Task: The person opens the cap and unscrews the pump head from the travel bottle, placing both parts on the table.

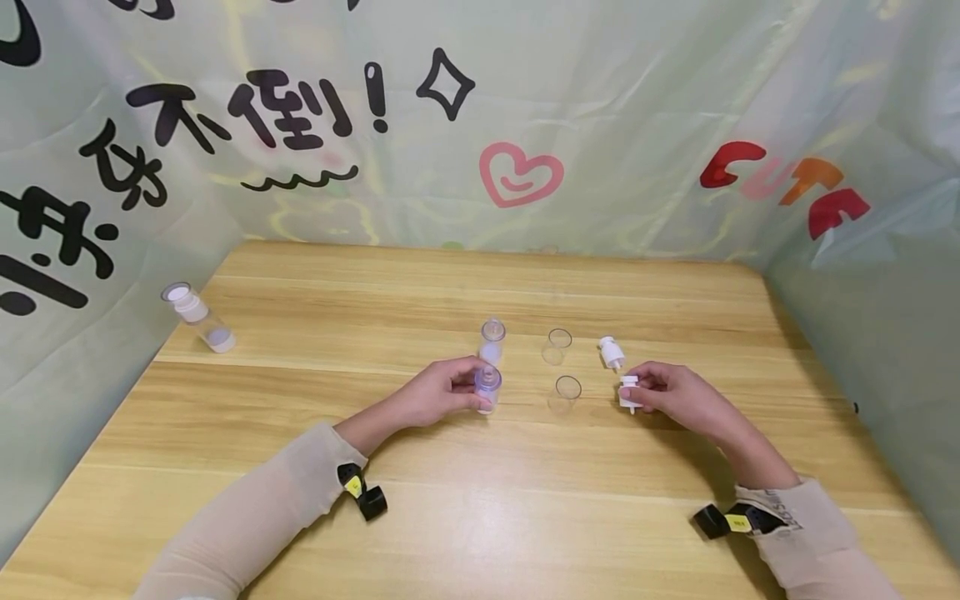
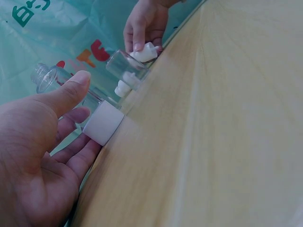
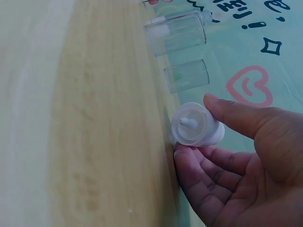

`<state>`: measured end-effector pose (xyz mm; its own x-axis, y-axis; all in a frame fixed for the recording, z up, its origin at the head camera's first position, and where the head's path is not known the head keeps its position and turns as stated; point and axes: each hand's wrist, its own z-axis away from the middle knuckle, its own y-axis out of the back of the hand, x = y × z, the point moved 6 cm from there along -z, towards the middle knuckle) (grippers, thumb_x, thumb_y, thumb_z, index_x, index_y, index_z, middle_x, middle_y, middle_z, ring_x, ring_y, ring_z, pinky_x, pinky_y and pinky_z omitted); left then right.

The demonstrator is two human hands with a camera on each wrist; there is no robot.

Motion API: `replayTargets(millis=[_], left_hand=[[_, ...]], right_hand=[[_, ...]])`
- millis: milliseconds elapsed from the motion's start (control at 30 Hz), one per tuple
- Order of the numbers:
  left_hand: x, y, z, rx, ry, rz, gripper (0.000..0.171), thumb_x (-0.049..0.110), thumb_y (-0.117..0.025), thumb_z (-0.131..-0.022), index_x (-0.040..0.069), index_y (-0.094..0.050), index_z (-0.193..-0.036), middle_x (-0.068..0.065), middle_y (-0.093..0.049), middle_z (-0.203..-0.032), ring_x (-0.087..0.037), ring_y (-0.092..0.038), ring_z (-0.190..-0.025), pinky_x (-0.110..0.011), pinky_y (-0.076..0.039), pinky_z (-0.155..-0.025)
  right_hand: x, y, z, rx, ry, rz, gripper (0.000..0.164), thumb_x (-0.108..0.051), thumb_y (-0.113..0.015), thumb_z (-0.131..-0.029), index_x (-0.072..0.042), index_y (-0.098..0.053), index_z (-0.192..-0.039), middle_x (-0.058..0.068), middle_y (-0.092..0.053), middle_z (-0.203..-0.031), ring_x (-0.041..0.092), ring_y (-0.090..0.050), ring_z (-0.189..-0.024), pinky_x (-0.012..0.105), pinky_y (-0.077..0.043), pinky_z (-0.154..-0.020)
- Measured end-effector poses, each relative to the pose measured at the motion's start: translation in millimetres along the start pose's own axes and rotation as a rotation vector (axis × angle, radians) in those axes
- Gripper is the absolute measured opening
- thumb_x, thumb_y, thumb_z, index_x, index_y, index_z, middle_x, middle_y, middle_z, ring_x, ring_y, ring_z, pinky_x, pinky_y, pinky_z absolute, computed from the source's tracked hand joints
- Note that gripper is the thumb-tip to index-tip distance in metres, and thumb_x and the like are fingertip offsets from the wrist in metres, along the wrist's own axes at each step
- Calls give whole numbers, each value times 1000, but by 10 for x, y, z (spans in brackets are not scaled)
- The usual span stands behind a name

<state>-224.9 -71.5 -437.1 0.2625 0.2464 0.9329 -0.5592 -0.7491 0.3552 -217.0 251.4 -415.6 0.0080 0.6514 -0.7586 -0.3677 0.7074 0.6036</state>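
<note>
My left hand grips a small clear bottle that stands upright on the table, its neck uncovered. In the left wrist view the thumb lies across the clear wall above the bottle's white base. Between thumb and fingers, my right hand pinches a white pump head, its short stem facing the right wrist camera. A second white pump head lies just behind that hand. Directly behind the held bottle stands another clear bottle, also uncapped.
Two clear cylindrical covers, one nearer and one farther, stand between the hands. At the table's left edge is a bottle with its white pump fitted. A printed cloth hangs around the wooden table.
</note>
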Motion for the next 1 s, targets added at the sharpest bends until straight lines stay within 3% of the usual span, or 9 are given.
replayTargets(millis=[1000], left_hand=[[31,-8,9,4,-3,-13,41,13,-76,-86,6,-61,-124,-8,-66,-115,-21,-64,-107,-25,-53,-91]], right_hand=[[-10,-19,6,27,-53,135,57,-44,-64,-94,4,-58,-125,7,-64,-94,18,-63,-79,32,-52,-66]])
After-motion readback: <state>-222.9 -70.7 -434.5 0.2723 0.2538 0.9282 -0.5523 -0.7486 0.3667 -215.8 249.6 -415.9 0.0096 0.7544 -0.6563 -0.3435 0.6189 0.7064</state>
